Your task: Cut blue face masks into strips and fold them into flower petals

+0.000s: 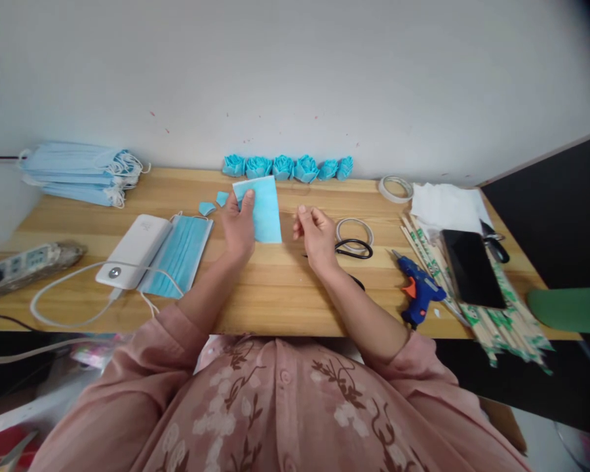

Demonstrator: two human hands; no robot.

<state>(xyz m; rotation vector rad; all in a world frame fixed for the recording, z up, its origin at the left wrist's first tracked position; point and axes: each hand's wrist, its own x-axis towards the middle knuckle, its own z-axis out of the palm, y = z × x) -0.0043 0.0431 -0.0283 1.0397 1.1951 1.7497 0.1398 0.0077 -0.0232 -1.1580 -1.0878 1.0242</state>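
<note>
My left hand [240, 226] grips a blue sheet of mask fabric [266, 213] by its left side, thumb on top. The sheet stands above the table, its upper edge slanted. To the right, my right hand [316, 233] is closed, thumb against the curled fingers; whether anything small is pinched there cannot be made out. Black-handled scissors [361, 254] lie beside and partly under my right hand and wrist, their blades mostly hidden. Small blue cut pieces [207, 208] rest left of the sheet. Several blue fabric flowers [283, 167] line the wall behind it.
On the left are a pile of face masks [78, 172], a white power bank [134, 252], another mask [177, 255] and a power strip [27, 262]. To the right lie tape rolls [396, 189], a blue glue gun [419, 288], wrapped sticks [501, 334], a phone [472, 267] and white sheets [445, 204].
</note>
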